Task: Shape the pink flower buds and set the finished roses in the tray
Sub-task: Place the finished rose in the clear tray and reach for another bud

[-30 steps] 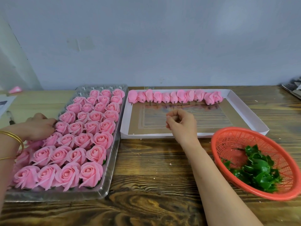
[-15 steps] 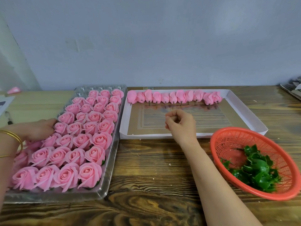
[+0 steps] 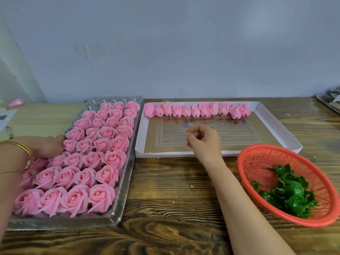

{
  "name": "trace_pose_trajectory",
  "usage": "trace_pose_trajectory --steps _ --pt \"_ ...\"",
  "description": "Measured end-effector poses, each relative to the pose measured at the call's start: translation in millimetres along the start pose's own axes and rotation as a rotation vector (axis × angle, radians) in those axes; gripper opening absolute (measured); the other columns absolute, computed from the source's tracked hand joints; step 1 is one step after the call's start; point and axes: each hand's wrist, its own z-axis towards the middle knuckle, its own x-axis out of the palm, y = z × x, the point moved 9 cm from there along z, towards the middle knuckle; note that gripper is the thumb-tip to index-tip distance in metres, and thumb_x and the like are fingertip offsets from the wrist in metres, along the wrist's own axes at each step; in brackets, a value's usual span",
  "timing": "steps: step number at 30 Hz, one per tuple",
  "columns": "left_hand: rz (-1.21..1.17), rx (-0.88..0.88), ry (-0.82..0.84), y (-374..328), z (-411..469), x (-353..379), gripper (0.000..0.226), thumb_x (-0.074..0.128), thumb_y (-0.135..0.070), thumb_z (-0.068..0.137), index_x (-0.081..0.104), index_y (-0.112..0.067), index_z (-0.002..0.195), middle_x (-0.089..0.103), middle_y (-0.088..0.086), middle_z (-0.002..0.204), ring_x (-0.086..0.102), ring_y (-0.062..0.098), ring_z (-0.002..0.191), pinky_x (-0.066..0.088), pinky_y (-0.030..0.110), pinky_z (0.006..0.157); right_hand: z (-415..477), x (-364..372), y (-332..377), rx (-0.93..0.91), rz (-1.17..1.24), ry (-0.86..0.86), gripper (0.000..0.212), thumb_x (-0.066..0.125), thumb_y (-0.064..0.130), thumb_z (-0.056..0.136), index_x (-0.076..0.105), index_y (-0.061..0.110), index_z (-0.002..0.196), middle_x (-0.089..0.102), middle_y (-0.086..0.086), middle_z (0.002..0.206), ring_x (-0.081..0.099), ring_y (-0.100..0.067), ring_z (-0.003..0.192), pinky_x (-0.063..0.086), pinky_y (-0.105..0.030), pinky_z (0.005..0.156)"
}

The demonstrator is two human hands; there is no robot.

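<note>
Buds (image 3: pixel 196 110) are lined along the far wall of the box (image 3: pixel 276 129), where one is best pinched low by the curled, empty right hand (image 3: pixel 204 140), petals left uncrushed, while the left hand (image 3: pixel 46 146) is laid among roses (image 3: pixel 92 159) in the tray (image 3: pixel 127 181), its grip unclear.

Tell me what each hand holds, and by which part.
Right hand: curled, nothing visible in it. Left hand rests against roses at the left side of the tray; whether it grips one cannot be told.
</note>
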Motion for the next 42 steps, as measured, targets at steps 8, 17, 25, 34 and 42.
trace_pose_trajectory --steps 8,17,25,34,42 --pt "0.005 -0.022 0.014 2 0 2 0.053 0.054 -0.029 0.096 0.026 -0.008 0.136 0.048 0.023 0.135 0.051 0.031 0.116 0.042 0.036 0.1 -1 0 1 -0.008 -0.014 0.009 0.013 0.06 0.005 0.089 0.068 0.014 0.086 0.058 0.001 0.065 0.067 -0.029 0.078 0.056 -0.051 0.081" --pt "-0.011 -0.051 -0.085 7 5 2 0.048 0.043 -0.02 0.101 0.028 -0.005 0.144 0.048 0.025 0.135 0.05 0.038 0.121 0.044 0.039 0.1 -1 1 2 0.0 -0.017 0.006 0.018 0.059 0.004 0.088 0.066 0.019 0.081 0.059 0.001 0.062 0.067 -0.028 0.076 0.056 -0.051 0.08" --pt "-0.003 -0.046 -0.088 6 5 2 0.048 0.044 -0.019 0.1 0.03 -0.006 0.144 0.05 0.025 0.133 0.052 0.039 0.119 0.045 0.04 0.098 -2 1 4 -0.007 -0.02 0.015 0.017 0.059 0.004 0.089 0.066 0.018 0.082 0.059 0.001 0.063 0.067 -0.028 0.076 0.056 -0.05 0.081" --pt "-0.043 -0.025 -0.082 3 2 0 0.05 0.05 -0.021 0.098 0.03 -0.007 0.142 0.045 0.027 0.136 0.048 0.037 0.121 0.042 0.036 0.099 -4 -5 8 -0.007 0.042 -0.017 0.019 0.059 0.004 0.09 0.066 0.02 0.083 0.06 0.001 0.064 0.067 -0.027 0.076 0.056 -0.051 0.082" --pt "-0.065 0.052 -0.087 -1 -9 -9 0.044 0.051 -0.016 0.097 0.042 -0.012 0.14 0.054 0.02 0.134 0.054 0.033 0.117 0.042 0.032 0.097 -4 -18 19 -0.101 0.032 -0.164 0.018 0.06 0.006 0.086 0.065 0.018 0.073 0.051 0.006 0.057 0.052 -0.014 0.059 0.05 -0.031 0.065"
